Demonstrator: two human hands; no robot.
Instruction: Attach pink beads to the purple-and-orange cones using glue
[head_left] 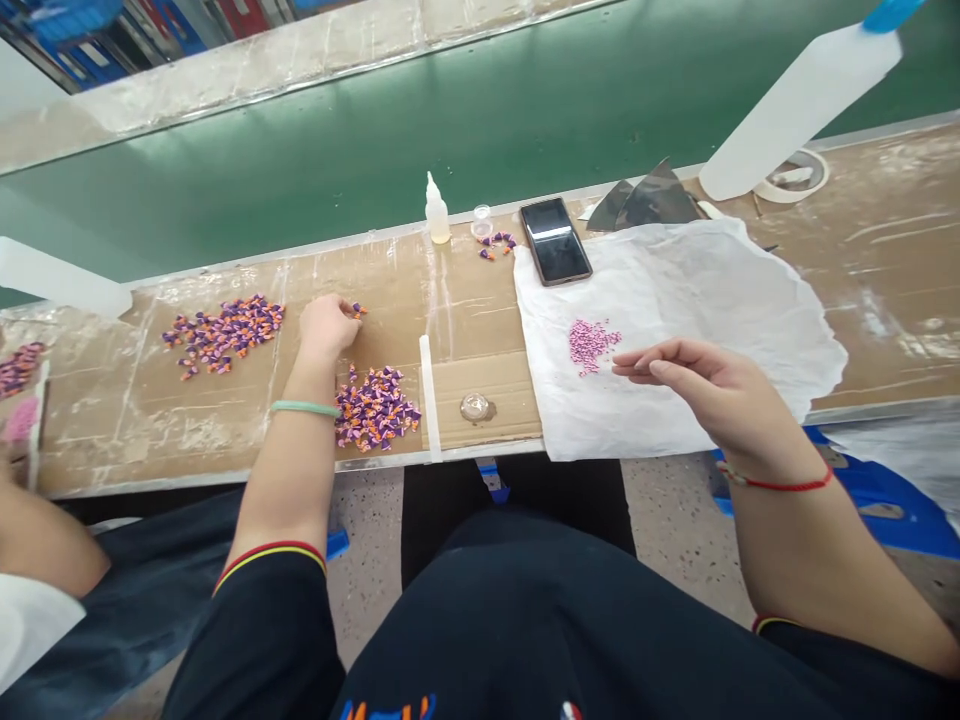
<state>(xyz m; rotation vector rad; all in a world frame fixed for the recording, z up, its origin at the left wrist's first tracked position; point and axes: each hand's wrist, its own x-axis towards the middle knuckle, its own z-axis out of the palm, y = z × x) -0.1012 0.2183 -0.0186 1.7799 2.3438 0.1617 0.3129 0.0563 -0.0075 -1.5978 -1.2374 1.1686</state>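
Observation:
My left hand (pixel 326 328) rests on the brown cardboard bench cover (pixel 465 300), its bunched fingertips at a few small purple-and-orange pieces (pixel 357 311). Whether they grip one, I cannot tell. Two larger heaps of these pieces (pixel 223 335) (pixel 375 408) lie to either side of that hand. My right hand (pixel 697 385) hovers over a crumpled white paper sheet (pixel 675 390), fingers extended and holding nothing visible. Its fingertips are just right of a small heap of pink granules (pixel 592 345).
Along the bench's far side stand a small dropper bottle (pixel 438 212), a glass jar (pixel 482 221), a smartphone (pixel 555 241), dark triangular sheets (pixel 645 197) and a large white plastic bottle (pixel 802 110). A glass dome (pixel 474 406) sits on the cardboard. A co-worker's arm (pixel 45 540) enters at the left.

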